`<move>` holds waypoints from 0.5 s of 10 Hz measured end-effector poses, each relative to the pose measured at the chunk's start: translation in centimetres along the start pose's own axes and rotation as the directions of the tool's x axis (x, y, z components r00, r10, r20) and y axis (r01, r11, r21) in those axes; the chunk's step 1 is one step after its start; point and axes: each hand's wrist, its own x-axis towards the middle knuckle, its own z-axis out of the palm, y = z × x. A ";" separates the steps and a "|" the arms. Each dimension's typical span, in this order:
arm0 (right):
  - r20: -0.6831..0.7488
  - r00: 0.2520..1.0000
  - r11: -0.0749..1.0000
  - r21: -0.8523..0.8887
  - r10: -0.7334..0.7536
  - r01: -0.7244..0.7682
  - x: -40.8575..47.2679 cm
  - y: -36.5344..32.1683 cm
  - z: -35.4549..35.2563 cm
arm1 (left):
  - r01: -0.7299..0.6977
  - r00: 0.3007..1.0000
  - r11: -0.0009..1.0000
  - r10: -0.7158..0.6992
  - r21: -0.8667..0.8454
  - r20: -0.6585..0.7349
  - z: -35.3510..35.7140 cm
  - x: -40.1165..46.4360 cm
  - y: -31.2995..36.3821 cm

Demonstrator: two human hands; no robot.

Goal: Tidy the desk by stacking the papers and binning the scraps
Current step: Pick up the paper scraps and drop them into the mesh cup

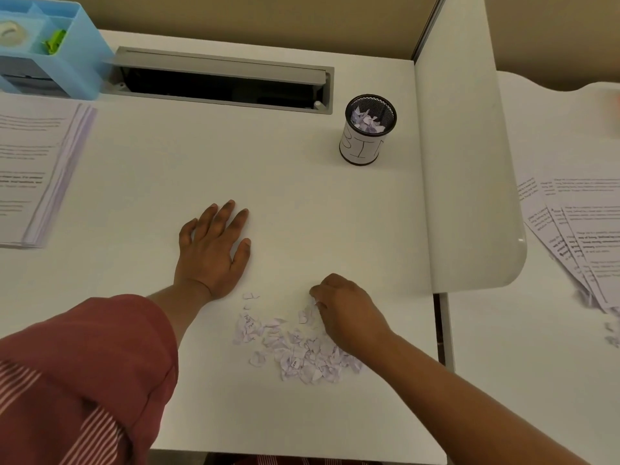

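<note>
A heap of torn paper scraps (295, 350) lies on the white desk (208, 169) near its front edge. My right hand (349, 310) sits at the heap's right side with its fingers curled round some scraps. Flat on the desk, left of and beyond the heap, rests my left hand (214, 253) with fingers spread, holding nothing. A black mesh cup labelled as the bin (368, 130) stands upright at the back right with scraps inside. A squared stack of printed papers (37, 172) lies at the left edge.
A blue desk organiser (50, 45) stands at the back left beside an open cable slot (221, 83). A white divider panel (466, 162) closes the desk's right side. Beyond it, loose printed sheets (577, 236) are fanned on a neighbouring desk.
</note>
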 end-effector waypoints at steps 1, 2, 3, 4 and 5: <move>-0.009 1.000 0.999 0.017 -0.027 0.027 -0.3 -1.2 0.4 | 0.001 1.000 1.000 -0.001 -0.001 -0.002 0.0 0.0 0.0; 0.122 0.991 0.996 -0.060 -0.061 0.068 -0.8 -2.6 0.5 | -0.002 1.000 1.000 0.002 -0.004 0.000 -0.1 0.1 0.0; 0.148 0.983 0.975 -0.178 -0.109 0.135 -0.9 -3.1 0.4 | -0.001 1.000 1.000 0.001 0.000 -0.001 0.0 0.1 0.0; 0.152 0.972 0.956 -0.206 -0.180 0.209 -0.9 -3.1 0.7 | -0.002 1.000 1.000 0.002 -0.003 -0.005 0.0 0.1 -0.1; 0.115 0.974 0.953 -0.211 -0.195 0.216 -1.0 -2.6 1.0 | -0.002 1.000 1.000 0.002 0.000 -0.007 0.0 0.0 0.0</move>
